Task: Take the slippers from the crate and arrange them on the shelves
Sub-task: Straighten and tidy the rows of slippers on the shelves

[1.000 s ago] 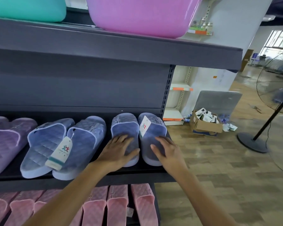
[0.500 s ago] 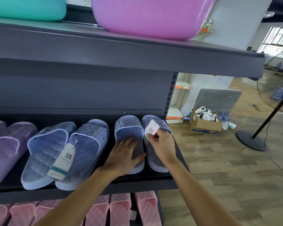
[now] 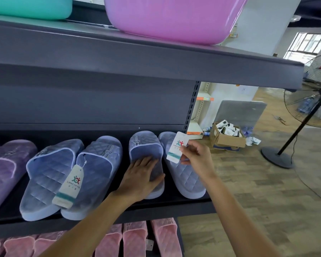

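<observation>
Slippers (image 3: 185,179) of the blue pair I'm handling lie side by side at the right end of the middle shelf (image 3: 174,208), toes toward the back. My left hand (image 3: 141,179) rests flat, fingers spread, on the left one. My right hand (image 3: 196,156) pinches the paper tag (image 3: 176,147) above the right one. A second blue pair (image 3: 50,175), purple slippers (image 3: 2,169) at the left edge and pink slippers (image 3: 134,238) on the shelf below are set out. I judge this row nearly full. The crate isn't in view, so I cannot tell how many are left.
</observation>
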The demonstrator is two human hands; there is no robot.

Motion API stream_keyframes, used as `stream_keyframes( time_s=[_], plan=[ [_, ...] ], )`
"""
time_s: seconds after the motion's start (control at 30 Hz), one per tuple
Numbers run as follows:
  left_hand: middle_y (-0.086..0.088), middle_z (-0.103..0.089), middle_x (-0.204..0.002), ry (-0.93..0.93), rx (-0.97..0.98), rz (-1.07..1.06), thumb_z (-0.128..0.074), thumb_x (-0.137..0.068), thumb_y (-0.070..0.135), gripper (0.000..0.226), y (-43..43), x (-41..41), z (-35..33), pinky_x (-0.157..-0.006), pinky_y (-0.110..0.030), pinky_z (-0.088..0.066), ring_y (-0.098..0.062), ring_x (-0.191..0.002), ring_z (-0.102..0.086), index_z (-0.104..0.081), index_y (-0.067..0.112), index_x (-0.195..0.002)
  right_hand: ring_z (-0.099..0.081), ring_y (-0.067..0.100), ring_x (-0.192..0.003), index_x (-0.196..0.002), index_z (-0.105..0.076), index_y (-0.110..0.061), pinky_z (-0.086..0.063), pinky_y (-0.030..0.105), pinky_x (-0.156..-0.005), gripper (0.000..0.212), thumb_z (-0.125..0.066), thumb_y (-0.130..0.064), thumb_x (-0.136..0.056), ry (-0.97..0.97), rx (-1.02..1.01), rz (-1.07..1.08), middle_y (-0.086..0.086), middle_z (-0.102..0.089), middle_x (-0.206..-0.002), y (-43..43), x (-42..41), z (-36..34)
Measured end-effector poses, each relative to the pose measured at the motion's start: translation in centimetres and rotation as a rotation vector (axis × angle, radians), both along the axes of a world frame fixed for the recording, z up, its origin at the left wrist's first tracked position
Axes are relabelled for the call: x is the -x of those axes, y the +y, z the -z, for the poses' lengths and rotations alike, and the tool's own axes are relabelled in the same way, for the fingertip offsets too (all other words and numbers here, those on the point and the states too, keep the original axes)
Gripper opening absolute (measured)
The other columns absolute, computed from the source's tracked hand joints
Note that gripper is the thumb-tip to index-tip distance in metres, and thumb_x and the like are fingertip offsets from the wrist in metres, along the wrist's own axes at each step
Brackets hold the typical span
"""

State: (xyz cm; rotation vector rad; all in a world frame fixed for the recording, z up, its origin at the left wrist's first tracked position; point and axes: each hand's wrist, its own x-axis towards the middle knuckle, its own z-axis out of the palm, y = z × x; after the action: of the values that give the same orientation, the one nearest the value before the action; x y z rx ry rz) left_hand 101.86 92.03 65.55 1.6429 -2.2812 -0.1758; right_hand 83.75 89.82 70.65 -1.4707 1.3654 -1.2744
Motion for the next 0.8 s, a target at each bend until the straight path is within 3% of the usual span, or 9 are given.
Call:
stream_keyframes(
  time_s=[0.07, 0.17, 0.3, 0.37, 0.43, 0.5, 0.57, 0.67, 0.8],
  plan=[
    [0.004, -0.026, -0.152, -0.011, 0.009, -0.003, 0.004, -0.060, 0.070, 0.102, 0.0, 0.0, -0.1, -0.114, -0.026, -0.008, -0.012, -0.141, -0.020, -0.025, 0.024, -0.146, -0.065, 0.008, -0.058, -0.093, -0.061, 0.007, -0.055, 0.021, -0.056, 0.010, -0.056, -0.001, -0.089, -0.127, -0.070, -0.012, 0.006, -0.067, -0.075, 0.3, 0.0, 0.0],
    [0.003, -0.033, -0.149, 0.036, 0.015, 0.019, -0.001, -0.062, 0.071, 0.099, 0.0, -0.1, 0.0, -0.113, -0.027, -0.013, -0.014, -0.138, -0.027, -0.031, 0.023, -0.144, -0.067, 0.010, -0.064, -0.077, -0.062, -0.002, -0.057, 0.023, -0.063, 0.013, -0.056, 0.002, -0.088, -0.140, 0.010, 0.016, 0.000, -0.069, -0.073, 0.8, -0.2, 0.1],
    [0.003, -0.063, -0.112, 0.450, 0.208, 0.017, -0.037, -0.077, 0.063, 0.064, 0.1, -0.4, -0.3, -0.088, -0.016, -0.041, -0.009, -0.101, -0.060, -0.057, 0.017, -0.117, -0.064, 0.010, -0.051, -0.073, -0.059, -0.006, -0.054, 0.020, -0.053, 0.017, -0.057, 0.001, -0.088, -0.146, 0.025, 0.006, -0.002, -0.067, -0.056, 1.2, -1.2, -0.3],
    [0.009, -0.060, -0.113, 0.656, 0.200, 0.097, -0.055, -0.078, 0.055, 0.056, -0.1, -0.5, -1.2, -0.090, -0.010, -0.039, 0.000, -0.102, -0.056, -0.055, 0.016, -0.118, -0.067, 0.013, -0.052, -0.074, -0.058, -0.003, -0.054, 0.021, -0.053, 0.015, -0.055, 0.001, -0.089, -0.192, -0.020, -0.063, 0.001, -0.068, -0.057, 1.3, -2.0, -0.6],
    [0.010, -0.056, -0.120, 0.746, 0.106, 0.187, -0.071, -0.074, 0.044, 0.063, -0.5, -0.4, -2.3, -0.095, -0.009, -0.036, 0.002, -0.110, -0.051, -0.050, 0.015, -0.126, -0.069, 0.018, -0.060, -0.081, -0.060, 0.003, -0.057, 0.025, -0.058, 0.010, -0.055, 0.002, -0.089, -0.212, -0.041, -0.139, 0.006, -0.070, -0.065, 1.4, -2.7, -0.8],
    [0.006, -0.057, -0.116, 0.719, 0.103, 0.183, -0.075, -0.076, 0.024, 0.056, -1.1, 0.0, -2.7, -0.094, -0.010, -0.039, 0.001, -0.104, -0.054, -0.052, 0.013, -0.126, -0.069, 0.016, -0.065, -0.088, -0.063, 0.002, -0.058, 0.026, -0.063, 0.009, -0.054, 0.002, -0.090, -0.181, -0.038, -0.185, 0.005, -0.071, -0.071, 1.4, -3.1, -0.6],
    [0.004, -0.064, -0.104, 0.714, 0.149, 0.127, -0.068, -0.082, 0.009, 0.033, -1.5, 0.0, -3.0, -0.084, -0.011, -0.045, 0.005, -0.090, -0.059, -0.063, 0.012, -0.115, -0.069, 0.011, -0.067, -0.089, -0.065, -0.004, -0.055, 0.021, -0.062, 0.012, -0.053, -0.001, -0.091, -0.138, -0.023, -0.181, 0.003, -0.071, -0.074, 1.3, -3.0, -0.6],
    [0.008, -0.069, -0.084, 0.679, 0.229, 0.064, -0.063, -0.085, 0.006, 0.016, -1.9, -0.6, -3.0, -0.071, -0.008, -0.045, 0.007, -0.079, -0.060, -0.071, 0.013, -0.096, -0.067, 0.008, -0.066, -0.083, -0.066, -0.012, -0.052, 0.018, -0.060, 0.016, -0.054, -0.003, -0.091, -0.075, 0.025, -0.109, 0.002, -0.070, -0.076, 0.9, -1.8, -0.5],
    [0.008, -0.068, -0.076, 0.557, 0.306, 0.079, -0.057, -0.089, 0.008, 0.013, -1.5, -2.0, -2.3, -0.065, -0.022, -0.047, -0.006, -0.073, -0.061, -0.066, 0.018, -0.088, -0.068, 0.014, -0.073, -0.079, -0.066, -0.022, -0.053, 0.028, -0.071, 0.019, -0.061, -0.006, -0.087, 0.181, 0.084, -0.004, 0.001, -0.071, -0.078, 0.7, 0.5, 1.0]
  ],
)
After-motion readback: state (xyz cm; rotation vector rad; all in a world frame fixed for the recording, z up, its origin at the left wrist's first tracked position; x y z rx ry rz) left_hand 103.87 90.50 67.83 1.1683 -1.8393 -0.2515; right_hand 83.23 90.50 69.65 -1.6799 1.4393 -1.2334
